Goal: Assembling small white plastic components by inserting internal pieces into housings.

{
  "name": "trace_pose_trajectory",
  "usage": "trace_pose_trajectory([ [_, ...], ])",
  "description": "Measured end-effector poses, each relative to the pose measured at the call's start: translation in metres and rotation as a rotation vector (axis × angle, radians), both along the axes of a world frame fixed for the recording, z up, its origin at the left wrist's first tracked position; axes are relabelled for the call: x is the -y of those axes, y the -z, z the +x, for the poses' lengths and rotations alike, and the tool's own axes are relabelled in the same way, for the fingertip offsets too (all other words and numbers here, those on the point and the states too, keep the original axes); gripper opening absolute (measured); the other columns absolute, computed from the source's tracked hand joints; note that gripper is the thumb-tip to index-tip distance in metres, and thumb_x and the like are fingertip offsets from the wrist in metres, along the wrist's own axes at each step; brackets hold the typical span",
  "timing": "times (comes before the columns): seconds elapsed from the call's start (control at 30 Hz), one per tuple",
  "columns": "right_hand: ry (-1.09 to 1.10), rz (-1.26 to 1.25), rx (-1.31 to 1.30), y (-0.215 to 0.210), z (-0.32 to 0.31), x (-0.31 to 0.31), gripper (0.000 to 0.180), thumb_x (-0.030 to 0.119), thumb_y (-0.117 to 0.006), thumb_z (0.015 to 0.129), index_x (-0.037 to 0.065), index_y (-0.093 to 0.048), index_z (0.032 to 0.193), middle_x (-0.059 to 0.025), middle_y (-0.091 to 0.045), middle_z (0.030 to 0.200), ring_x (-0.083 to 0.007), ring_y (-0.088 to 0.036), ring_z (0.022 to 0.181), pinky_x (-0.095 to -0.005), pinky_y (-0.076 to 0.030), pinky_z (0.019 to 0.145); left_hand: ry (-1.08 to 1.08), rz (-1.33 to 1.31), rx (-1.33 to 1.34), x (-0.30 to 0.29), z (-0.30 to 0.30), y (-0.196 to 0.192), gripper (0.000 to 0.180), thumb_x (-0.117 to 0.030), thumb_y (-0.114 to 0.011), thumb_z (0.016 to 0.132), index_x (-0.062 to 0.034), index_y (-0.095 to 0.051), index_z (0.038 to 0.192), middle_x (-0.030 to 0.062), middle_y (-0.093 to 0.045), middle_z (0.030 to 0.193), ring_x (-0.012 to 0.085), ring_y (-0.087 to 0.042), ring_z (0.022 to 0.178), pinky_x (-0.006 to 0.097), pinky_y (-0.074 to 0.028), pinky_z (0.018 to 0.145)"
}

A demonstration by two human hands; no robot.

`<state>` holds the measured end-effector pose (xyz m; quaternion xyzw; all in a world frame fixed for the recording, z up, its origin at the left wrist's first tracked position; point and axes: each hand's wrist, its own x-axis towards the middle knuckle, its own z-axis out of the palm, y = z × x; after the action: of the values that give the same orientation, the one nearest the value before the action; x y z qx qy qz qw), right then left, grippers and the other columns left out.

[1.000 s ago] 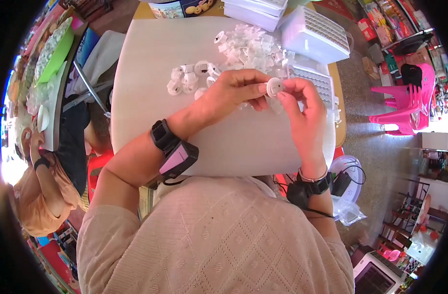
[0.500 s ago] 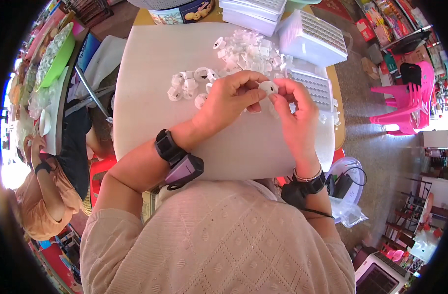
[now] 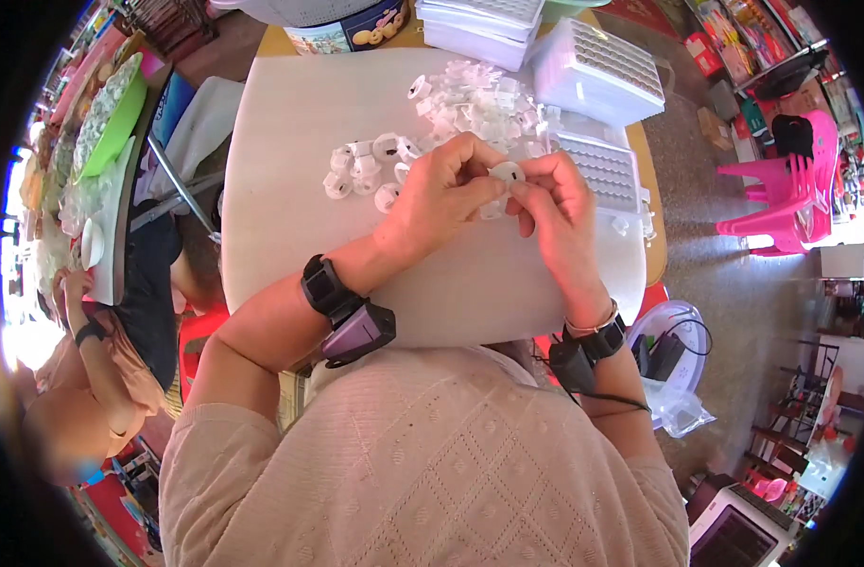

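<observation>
Over the white tabletop (image 3: 290, 123), my left hand (image 3: 448, 189) and my right hand (image 3: 557, 203) meet at a small round white plastic part (image 3: 508, 172) with a dark slot in its face. Thumb and fingers of both hands pinch it from either side, and the fingers cover part of its body. Beyond the hands lies a heap of loose white plastic pieces (image 3: 479, 106). Left of them sits a smaller cluster of round white parts (image 3: 363, 168). Right of my right hand is a clear tray (image 3: 597, 178) with rows of ridges.
Stacked white trays (image 3: 597, 80) stand at the far right, another stack (image 3: 479, 33) beside a printed tub (image 3: 352, 33) at the back. A co-worker (image 3: 106, 369) sits at a left table with a green basin (image 3: 115, 113). Pink chairs (image 3: 782, 189) stand at right; a pale basin (image 3: 673, 345) is lower right.
Both hands have shifted slightly left with the round part between them. The part's slotted face has tilted, and the fingers of my right hand have curled in closer.
</observation>
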<state>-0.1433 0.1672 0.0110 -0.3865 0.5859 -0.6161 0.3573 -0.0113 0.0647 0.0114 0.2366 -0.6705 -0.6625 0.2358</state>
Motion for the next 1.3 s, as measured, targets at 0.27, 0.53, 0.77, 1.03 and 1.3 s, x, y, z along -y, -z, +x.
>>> trace_pose_trajectory([
  [0.27,-0.018,0.010,-0.029,0.000,-0.001,-0.003,0.012,0.007,-0.052,0.092,0.004,-0.055,0.103,-0.0024,-0.059,0.070,-0.0057,-0.049,0.054,-0.0219,-0.038,0.048,-0.005,0.054,-0.027,0.001,-0.001,-0.004,0.012,-0.005,-0.061,0.086,0.0004,-0.058,0.096,0.0022,-0.057,0.074,0.0056,-0.050,0.059,0.021,-0.040,0.050],
  [0.53,-0.050,-0.004,-0.082,0.000,-0.004,-0.011,0.015,0.009,-0.051,0.094,0.003,-0.056,0.107,-0.0027,-0.057,0.069,-0.0066,-0.050,0.057,-0.0237,-0.039,0.050,-0.016,-0.124,0.090,-0.010,-0.004,-0.001,0.010,-0.003,-0.057,0.089,-0.0019,-0.053,0.098,0.0034,-0.058,0.077,0.0072,-0.052,0.062,0.021,-0.042,0.055],
  [0.77,-0.110,-0.029,0.060,0.004,-0.005,-0.011,0.009,0.006,-0.053,0.092,0.006,-0.057,0.100,0.0000,-0.056,0.067,-0.0055,-0.050,0.060,-0.0220,-0.039,0.052,-0.075,-0.100,0.107,-0.023,-0.008,-0.011,0.010,-0.008,-0.057,0.088,-0.0024,-0.051,0.095,0.0012,-0.051,0.075,0.0058,-0.043,0.057,0.021,-0.035,0.050],
  [1.03,-0.023,-0.126,0.147,0.011,-0.011,-0.007,0.010,0.004,-0.053,0.090,0.005,-0.057,0.099,-0.0002,-0.056,0.067,-0.0057,-0.049,0.057,-0.0217,-0.038,0.048,-0.082,-0.167,0.136,-0.021,-0.021,-0.013,0.012,-0.008,-0.056,0.088,-0.0013,-0.052,0.097,0.0025,-0.053,0.075,0.0062,-0.045,0.057,0.022,-0.037,0.050],
  [1.3,-0.039,-0.079,0.047,0.009,-0.008,-0.014,0.016,0.009,-0.053,0.093,0.004,-0.055,0.108,-0.0030,-0.057,0.069,-0.0082,-0.051,0.059,-0.0237,-0.041,0.051,-0.042,-0.136,0.024,-0.022,-0.017,-0.004,0.010,-0.004,-0.054,0.090,0.0001,-0.052,0.098,0.0054,-0.060,0.079,0.0080,-0.052,0.061,0.021,-0.041,0.052],
])
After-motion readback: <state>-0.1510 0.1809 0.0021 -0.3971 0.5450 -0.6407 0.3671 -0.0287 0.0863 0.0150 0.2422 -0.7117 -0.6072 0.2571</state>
